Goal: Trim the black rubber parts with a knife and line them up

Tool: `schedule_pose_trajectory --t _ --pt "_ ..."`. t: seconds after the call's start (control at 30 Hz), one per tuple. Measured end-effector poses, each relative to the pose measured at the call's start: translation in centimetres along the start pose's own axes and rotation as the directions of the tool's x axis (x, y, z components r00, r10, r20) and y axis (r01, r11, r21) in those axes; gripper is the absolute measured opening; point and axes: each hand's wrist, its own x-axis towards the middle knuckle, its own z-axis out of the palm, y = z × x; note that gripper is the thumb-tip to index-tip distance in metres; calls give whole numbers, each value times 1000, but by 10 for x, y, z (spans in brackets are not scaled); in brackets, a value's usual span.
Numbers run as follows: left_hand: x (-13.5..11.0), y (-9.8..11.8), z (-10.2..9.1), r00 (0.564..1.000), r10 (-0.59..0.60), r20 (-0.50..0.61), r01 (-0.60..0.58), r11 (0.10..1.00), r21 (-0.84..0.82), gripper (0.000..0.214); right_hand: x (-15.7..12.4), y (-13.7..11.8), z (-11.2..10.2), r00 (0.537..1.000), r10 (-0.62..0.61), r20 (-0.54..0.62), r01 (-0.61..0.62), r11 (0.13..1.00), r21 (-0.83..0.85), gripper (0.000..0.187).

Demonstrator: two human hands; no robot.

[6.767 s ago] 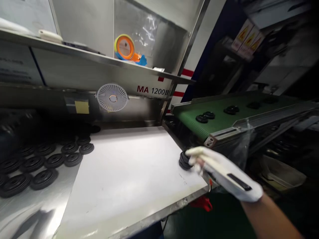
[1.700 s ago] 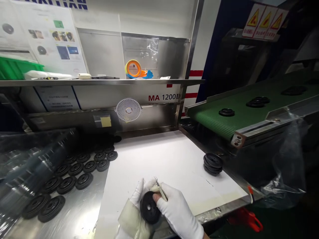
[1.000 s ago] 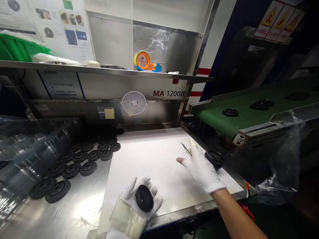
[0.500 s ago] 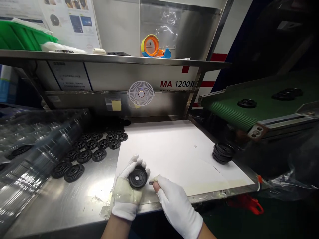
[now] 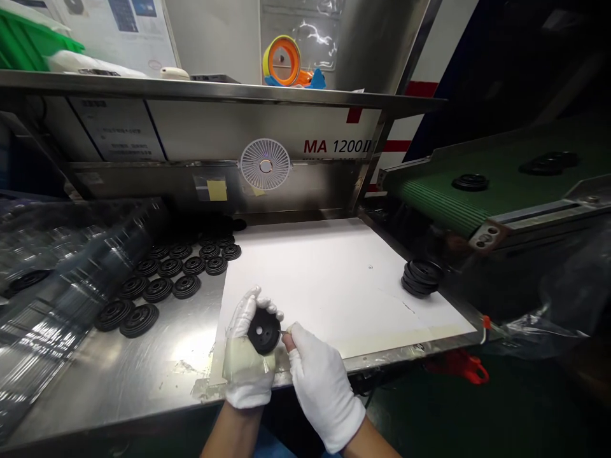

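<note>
Black disc [image 5: 268,336] is round and matte, pierced by one pale central hole with smaller holes near it, and it sits in the cupped left hand [image 5: 248,346] above the near edge of the bench. That hand wears a white knit glove with a pale, shiny covering around the palm and wrist; its fingers are curled about the disc's rim, holding it tilted toward the camera. The right hand [image 5: 322,381], also in a white glove but with a bare thumb tip, is closed in a pinch on a slim tool [image 5: 283,332], of which only a thin tip shows, at the disc's right edge; whether it touches cannot be told. A smooth white sheet [image 5: 310,280] covers part of the scuffed, shiny metal bench [image 5: 167,369]. Left of it lie rows of black discs with concentric ridges [image 5: 158,290], beside clear, glossy moulded plastic [image 5: 76,299]. A leaning stack of black discs [image 5: 421,278] stands on the sheet's right side, near a ribbed green conveyor belt [image 5: 429,197]. Behind, a round white slatted fan [image 5: 265,164] is fixed to the metal back. The white panel [image 5: 214,130] reads "MA" in red and "1200" in black, followed by "II"; lettering on the papers [image 5: 119,127] is too small to read.
</note>
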Motion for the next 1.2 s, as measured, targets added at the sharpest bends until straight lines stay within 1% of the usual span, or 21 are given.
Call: schedule_pose_trajectory --t 0.13,0.27,0.43,0.6,0.7,0.8,0.93,1.1,1.2 --pt "0 -2 -3 999 51 -11 -51 999 7 22 -1 -2 3 1000 13 -13 -12 999 44 21" --pt "1 -4 -2 999 52 -16 -52 999 -12 21 -5 -3 6 999 27 -20 -25 997 72 22" --pt "2 -1 -2 997 68 30 -67 998 -16 22 -12 -8 8 1000 -5 -18 6 999 36 20" --pt "-1 0 -1 995 65 74 -65 998 -10 24 -4 -7 -1 998 -4 -58 4 1000 4 21" --pt "0 -1 0 998 53 42 -51 998 -41 22 -1 -8 -3 998 -4 -66 4 1000 3 21" --pt "2 -2 1 999 49 -8 -50 995 -86 18 -4 -11 1 998 -3 -63 5 1000 20 21" --pt "4 -3 1 995 97 -17 -98 991 -96 19 -6 -12 5 998 22 -57 -20 999 29 22" --pt "4 -5 1 995 86 -46 -90 991 -101 19 -6 -11 6 999 26 -48 -22 998 64 23" --pt "6 -5 -2 994 100 -43 -104 991 -83 21 -11 -11 6 1000 1 -27 1 998 68 22"
